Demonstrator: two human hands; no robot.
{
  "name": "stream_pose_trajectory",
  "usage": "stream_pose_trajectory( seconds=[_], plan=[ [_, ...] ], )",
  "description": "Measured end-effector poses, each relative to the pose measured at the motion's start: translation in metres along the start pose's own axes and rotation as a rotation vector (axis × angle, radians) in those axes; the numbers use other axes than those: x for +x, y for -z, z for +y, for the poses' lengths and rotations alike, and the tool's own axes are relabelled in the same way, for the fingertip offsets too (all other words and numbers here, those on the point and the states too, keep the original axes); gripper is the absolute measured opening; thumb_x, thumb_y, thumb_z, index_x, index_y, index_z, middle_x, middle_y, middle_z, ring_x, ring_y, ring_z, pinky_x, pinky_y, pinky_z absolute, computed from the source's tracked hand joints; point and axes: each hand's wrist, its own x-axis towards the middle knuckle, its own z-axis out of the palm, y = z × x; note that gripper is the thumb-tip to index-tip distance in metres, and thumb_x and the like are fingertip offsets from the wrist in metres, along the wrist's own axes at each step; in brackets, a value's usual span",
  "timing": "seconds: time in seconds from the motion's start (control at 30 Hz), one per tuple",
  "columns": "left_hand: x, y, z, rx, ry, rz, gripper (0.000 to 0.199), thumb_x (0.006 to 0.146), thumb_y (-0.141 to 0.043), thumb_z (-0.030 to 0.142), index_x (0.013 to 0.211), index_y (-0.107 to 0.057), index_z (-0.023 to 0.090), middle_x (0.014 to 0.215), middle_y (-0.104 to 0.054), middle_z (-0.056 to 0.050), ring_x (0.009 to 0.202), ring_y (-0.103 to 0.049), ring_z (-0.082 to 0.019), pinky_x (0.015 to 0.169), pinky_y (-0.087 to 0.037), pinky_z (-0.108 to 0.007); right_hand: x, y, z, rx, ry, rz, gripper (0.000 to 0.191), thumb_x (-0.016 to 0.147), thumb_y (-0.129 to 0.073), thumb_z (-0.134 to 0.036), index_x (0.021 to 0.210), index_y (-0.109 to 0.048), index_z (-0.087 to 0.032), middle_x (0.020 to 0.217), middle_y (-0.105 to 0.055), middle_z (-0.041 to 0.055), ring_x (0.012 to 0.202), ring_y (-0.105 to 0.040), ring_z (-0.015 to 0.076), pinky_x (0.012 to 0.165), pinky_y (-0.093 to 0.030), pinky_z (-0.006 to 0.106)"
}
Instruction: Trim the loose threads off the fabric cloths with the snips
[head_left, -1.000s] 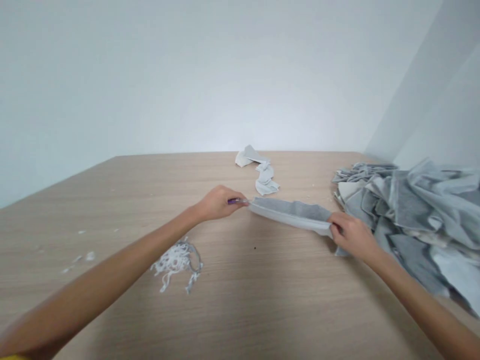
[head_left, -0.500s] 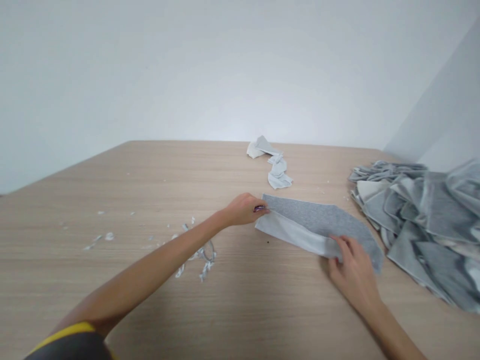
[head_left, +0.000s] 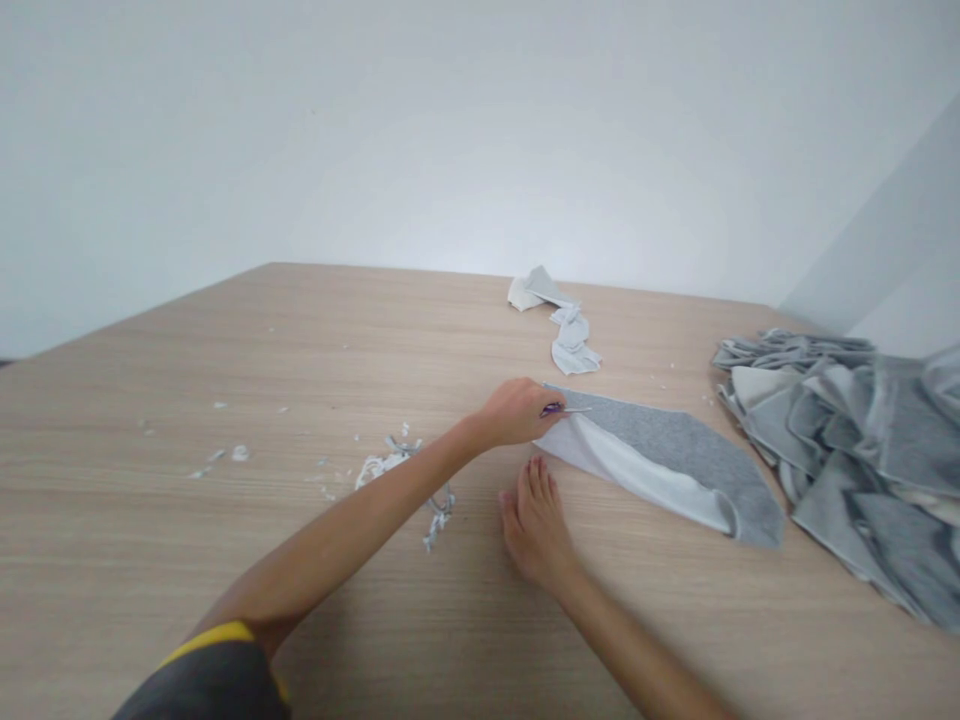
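A grey fabric piece (head_left: 675, 440) lies on the table, its near edge turned back to show a white underside (head_left: 630, 470). At its left end my left hand (head_left: 523, 410) is closed on a small purple-handled tool (head_left: 553, 409), whose thin metal tip points right over the fabric. My right hand (head_left: 538, 520) rests on the table just below the fabric's left end, with its fingers extended and nothing held.
A large heap of grey fabric pieces (head_left: 847, 420) covers the right side of the wooden table (head_left: 225, 560). Several pale pieces (head_left: 574, 340) lie near the back edge. Thread scraps (head_left: 382, 466) are scattered by my left forearm, with small bits farther left.
My right hand has let go of the fabric's folded edge and moved left to the table below my left hand. The view has shifted slightly.
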Motion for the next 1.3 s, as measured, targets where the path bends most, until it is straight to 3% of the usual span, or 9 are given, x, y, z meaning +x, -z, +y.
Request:
stream_pose_trajectory(
  seconds=[0.2, 0.3, 0.43, 0.53, 0.63, 0.77, 0.9, 1.1, 1.3],
  plan=[
    [-0.003, 0.01, 0.0, 0.012, -0.007, 0.047, 0.026, 0.099, -0.057, 0.039, 0.1, -0.066, 0.014, 0.089, -0.069, -0.003, 0.08, -0.067, -0.016, 0.077, -0.057, -0.035, 0.008, -0.031, -0.051, 0.13, 0.118, -0.197, 0.064, 0.103, -0.033, -0.04, 0.155, -0.029, -0.004, 0.161, -0.027, 0.0182, 0.152, -0.019, 0.0301, 0.124, -0.021, 0.051],
    [-0.005, 0.011, 0.0, 0.023, -0.019, 0.063, 0.028, 0.099, -0.057, 0.039, 0.094, -0.067, 0.014, 0.082, -0.068, -0.001, 0.075, -0.066, -0.015, 0.074, -0.056, -0.034, -0.001, -0.025, -0.053, 0.192, 0.175, -0.233, 0.059, 0.103, -0.035, -0.037, 0.154, -0.034, -0.008, 0.158, -0.037, 0.0158, 0.148, -0.033, 0.0245, 0.121, -0.03, 0.043],
    [-0.008, 0.009, -0.001, 0.026, -0.043, 0.085, 0.028, 0.099, -0.055, 0.038, 0.094, -0.07, 0.016, 0.078, -0.071, -0.003, 0.071, -0.067, -0.017, 0.068, -0.051, -0.03, -0.028, 0.026, -0.015, 0.19, 0.23, 0.114, 0.053, 0.1, -0.039, -0.027, 0.151, -0.04, -0.016, 0.156, -0.042, 0.0133, 0.145, -0.04, 0.0259, 0.119, -0.033, 0.052],
    [-0.012, 0.005, -0.001, 0.02, -0.08, 0.083, 0.022, 0.096, -0.056, 0.033, 0.094, -0.074, 0.021, 0.08, -0.075, -0.005, 0.073, -0.07, -0.02, 0.063, -0.045, -0.027, -0.051, 0.082, 0.03, -0.023, 0.254, 0.421, 0.047, 0.097, -0.046, -0.025, 0.144, -0.05, -0.022, 0.146, -0.055, 0.0117, 0.136, -0.052, 0.0269, 0.116, -0.038, 0.053],
    [-0.021, 0.003, 0.002, 0.02, -0.13, 0.054, 0.019, 0.088, -0.058, 0.019, 0.097, -0.074, 0.024, 0.084, -0.077, -0.004, 0.076, -0.071, -0.02, 0.062, -0.042, -0.025, -0.07, 0.133, 0.077, -0.337, 0.235, 0.6, 0.048, 0.094, -0.052, -0.027, 0.141, -0.052, -0.021, 0.14, -0.059, 0.0133, 0.129, -0.056, 0.0297, 0.111, -0.043, 0.054],
    [-0.038, 0.005, 0.013, 0.038, -0.198, 0.001, 0.027, 0.084, -0.056, 0.014, 0.102, -0.072, 0.026, 0.087, -0.077, -0.001, 0.074, -0.07, -0.018, 0.061, -0.04, -0.025, -0.084, 0.176, 0.127, -0.658, 0.13, 0.546, 0.058, 0.086, -0.064, -0.036, 0.14, -0.054, -0.018, 0.136, -0.059, 0.0175, 0.124, -0.057, 0.0366, 0.104, -0.047, 0.057],
    [-0.053, 0.006, 0.023, 0.073, -0.221, -0.054, 0.028, 0.084, -0.055, 0.015, 0.103, -0.071, 0.027, 0.085, -0.077, 0.0, 0.072, -0.07, -0.017, 0.059, -0.039, -0.025, -0.09, 0.195, 0.158, -0.653, 0.064, 0.425, 0.041, 0.087, -0.058, -0.029, 0.126, -0.064, -0.019, 0.12, -0.069, 0.014, 0.11, -0.065, 0.0331, 0.098, -0.051, 0.052],
    [-0.067, -0.004, 0.026, 0.162, -0.166, -0.131, 0.019, 0.083, -0.058, 0.015, 0.094, -0.07, 0.026, 0.081, -0.076, 0.0, 0.069, -0.07, -0.02, 0.057, -0.038, -0.026, -0.091, 0.205, 0.176, -0.511, 0.056, 0.429, 0.035, 0.087, -0.053, -0.024, 0.119, -0.067, -0.018, 0.116, -0.073, 0.0107, 0.104, -0.07, 0.027, 0.094, -0.056, 0.044],
    [-0.064, -0.009, 0.014, 0.222, 0.0, -0.122, 0.023, 0.091, -0.05, 0.021, 0.102, -0.07, 0.026, 0.09, -0.078, -0.003, 0.078, -0.072, -0.023, 0.061, -0.042, -0.029, -0.097, 0.227, 0.184, -0.466, 0.004, 0.535, 0.028, 0.089, -0.052, -0.028, 0.105, -0.073, -0.017, 0.098, -0.078, 0.0092, 0.074, -0.075, 0.0214, 0.071, -0.061, 0.035]
  ],
)
